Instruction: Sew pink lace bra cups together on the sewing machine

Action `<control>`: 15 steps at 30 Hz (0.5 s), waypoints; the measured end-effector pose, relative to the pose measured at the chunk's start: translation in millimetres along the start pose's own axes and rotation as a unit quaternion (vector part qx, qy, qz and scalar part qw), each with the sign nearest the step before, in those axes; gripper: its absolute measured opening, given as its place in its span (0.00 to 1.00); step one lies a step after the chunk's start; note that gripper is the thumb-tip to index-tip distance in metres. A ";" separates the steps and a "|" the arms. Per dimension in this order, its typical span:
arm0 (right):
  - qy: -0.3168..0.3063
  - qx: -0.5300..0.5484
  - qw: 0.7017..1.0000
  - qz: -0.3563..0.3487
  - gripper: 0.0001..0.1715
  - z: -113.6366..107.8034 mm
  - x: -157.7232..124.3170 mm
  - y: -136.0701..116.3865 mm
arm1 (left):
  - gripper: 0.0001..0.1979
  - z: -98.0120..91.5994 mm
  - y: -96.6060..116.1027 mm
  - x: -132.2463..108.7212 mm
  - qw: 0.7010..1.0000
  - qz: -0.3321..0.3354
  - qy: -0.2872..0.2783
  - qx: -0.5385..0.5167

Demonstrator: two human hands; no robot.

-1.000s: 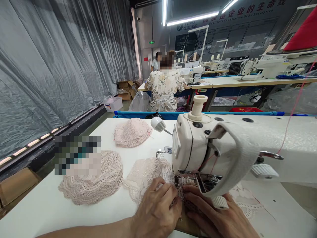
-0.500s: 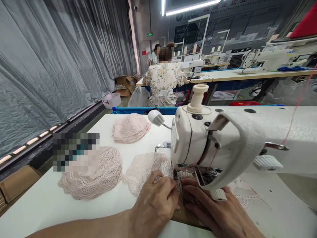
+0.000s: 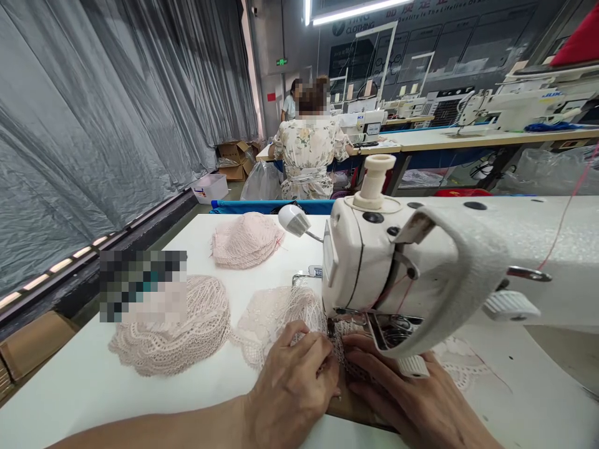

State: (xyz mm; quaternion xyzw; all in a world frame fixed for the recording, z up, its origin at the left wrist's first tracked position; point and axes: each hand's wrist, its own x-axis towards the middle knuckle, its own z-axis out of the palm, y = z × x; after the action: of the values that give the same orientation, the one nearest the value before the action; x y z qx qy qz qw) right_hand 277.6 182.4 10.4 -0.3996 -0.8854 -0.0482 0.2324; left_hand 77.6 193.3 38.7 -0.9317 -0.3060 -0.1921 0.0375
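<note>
A white sewing machine [image 3: 421, 268] fills the right half of the view. Under its head lies a pale pink lace piece [image 3: 276, 312]. My left hand [image 3: 292, 393] rests on the lace just left of the needle, fingers curled and pressed down on the fabric. My right hand [image 3: 407, 405] lies flat on the lace right of the needle, fingers stretched toward the presser foot. The needle area itself is partly hidden by the machine head.
Two stacks of pink lace pieces lie on the white table [image 3: 93, 386]: a near stack [image 3: 187, 337] and a far stack [image 3: 246, 240]. A person in a floral dress [image 3: 306, 156] sits at another table behind. Grey plastic curtain hangs at left.
The view has tilted slightly, so everything sits a little higher. Both hands stay on the lace at the needle, barely shifted.
</note>
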 end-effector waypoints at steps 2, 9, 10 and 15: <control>0.009 -0.001 1.000 -0.002 0.12 -0.9 0.7 -0.4 | 0.04 0.2 0.2 0.4 1.000 0.001 0.002 0.000; 0.037 0.000 0.999 -0.003 0.13 -2.7 2.7 -2.7 | 0.05 2.0 0.2 1.2 1.000 0.003 0.021 0.002; 0.040 0.000 0.999 -0.003 0.13 -3.2 3.7 -3.0 | 0.05 2.0 0.2 1.2 1.000 0.004 0.022 0.002; 0.054 0.005 0.998 -0.013 0.14 -5.3 8.8 -4.3 | 0.07 1.3 0.2 1.5 0.999 0.013 0.025 0.017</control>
State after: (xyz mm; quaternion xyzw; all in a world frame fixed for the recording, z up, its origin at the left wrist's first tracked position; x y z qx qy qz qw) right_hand 271.3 184.1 19.4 -0.3833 -0.8770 -0.0682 0.2817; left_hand 79.3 194.2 38.1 -0.9296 -0.2962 -0.2098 0.0634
